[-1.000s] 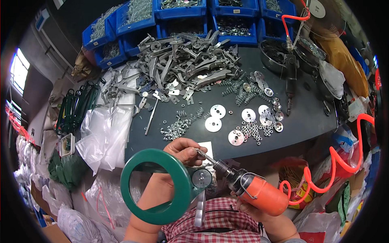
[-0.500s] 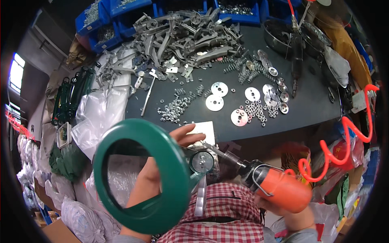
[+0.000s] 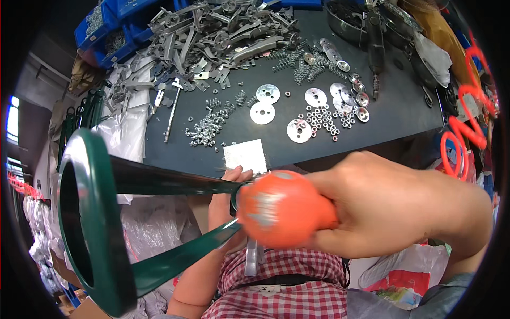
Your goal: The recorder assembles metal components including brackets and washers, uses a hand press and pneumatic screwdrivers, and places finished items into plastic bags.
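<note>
Head view: the right hand (image 3: 361, 204) has its fingers wrapped around an orange-bodied power driver (image 3: 276, 210), whose rounded end faces the camera and is slightly blurred. The driver's body hides its own tip, so what that tip touches cannot be told. Just behind it, the two arms of a green ring-shaped frame (image 3: 108, 218) converge; the ring itself stands out to the left, seen nearly edge-on, over the front of the bench. A silver lever (image 3: 251, 259) hangs below the driver, in front of a red-and-white checked apron (image 3: 287, 284).

The left hand (image 3: 220, 208) is at the narrow end of the frame, partly covered by the frame's arms and the driver. Its fingertips show beside a white square pad (image 3: 245, 154) on the edge of the dark bench (image 3: 366, 130); whether those fingers grip anything cannot be told.

Farther back on the bench lie small fasteners (image 3: 204, 129), flat slotted discs (image 3: 263, 112), a cluster of nuts (image 3: 321, 119), cupped washers (image 3: 363, 99), coil springs (image 3: 305, 69) and a thin metal rod (image 3: 172, 112). Behind them is a heap of gray metal levers (image 3: 223, 37), with blue bins (image 3: 95, 32) at the upper left. To the right, a dark second driver (image 3: 375, 42) hangs upright, and a red coiled hose (image 3: 467, 127) rises beyond the right forearm.
</note>
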Demonstrator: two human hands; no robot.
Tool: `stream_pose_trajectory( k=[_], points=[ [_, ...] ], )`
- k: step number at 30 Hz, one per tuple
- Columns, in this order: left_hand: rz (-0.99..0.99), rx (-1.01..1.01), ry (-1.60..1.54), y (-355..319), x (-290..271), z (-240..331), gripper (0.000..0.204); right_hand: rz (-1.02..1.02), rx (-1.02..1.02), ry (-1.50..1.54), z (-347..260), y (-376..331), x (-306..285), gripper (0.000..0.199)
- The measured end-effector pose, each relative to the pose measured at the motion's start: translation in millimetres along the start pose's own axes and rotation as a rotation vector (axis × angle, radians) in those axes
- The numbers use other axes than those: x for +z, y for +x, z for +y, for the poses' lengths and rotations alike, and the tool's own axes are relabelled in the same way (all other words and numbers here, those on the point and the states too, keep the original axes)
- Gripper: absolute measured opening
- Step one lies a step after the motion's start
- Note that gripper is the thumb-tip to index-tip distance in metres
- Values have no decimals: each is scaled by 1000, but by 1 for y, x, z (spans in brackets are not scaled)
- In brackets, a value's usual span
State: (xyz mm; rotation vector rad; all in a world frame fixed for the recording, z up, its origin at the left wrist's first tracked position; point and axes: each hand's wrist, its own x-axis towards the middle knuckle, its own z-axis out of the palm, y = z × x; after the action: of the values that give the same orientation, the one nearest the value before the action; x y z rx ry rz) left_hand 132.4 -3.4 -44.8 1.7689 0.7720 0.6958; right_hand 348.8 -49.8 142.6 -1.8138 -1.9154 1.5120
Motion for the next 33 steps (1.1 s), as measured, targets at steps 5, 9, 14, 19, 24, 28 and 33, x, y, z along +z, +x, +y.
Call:
stream_pose_trajectory(
  k=[5, 9, 14, 19, 24, 28, 33],
  points=[
    [52, -26, -336, 2, 5, 16, 53, -90, 62, 21, -6, 7, -3, 30],
    [70, -7, -328, 0, 7, 16, 52, -112, 72, 21, -9, 11, -4, 31],
    [42, 17, -165, 0, 6, 8, 56, -128, 85, 21, -6, 10, -4, 32],
    [34, 42, 5, -1, 0, 1, 60, -151, 84, 7, -8, 8, -4, 33],
    [8, 76, 170, 4, -5, -5, 64, -158, 94, 1, -9, 8, -6, 35],
    [0, 79, 208, 9, -3, 7, 71, 18, -34, 214, 38, -6, 14, 40],
    [-17, 98, 259, 8, -4, 6, 78, 373, -331, 410, 84, -16, 73, 38]
  ],
)
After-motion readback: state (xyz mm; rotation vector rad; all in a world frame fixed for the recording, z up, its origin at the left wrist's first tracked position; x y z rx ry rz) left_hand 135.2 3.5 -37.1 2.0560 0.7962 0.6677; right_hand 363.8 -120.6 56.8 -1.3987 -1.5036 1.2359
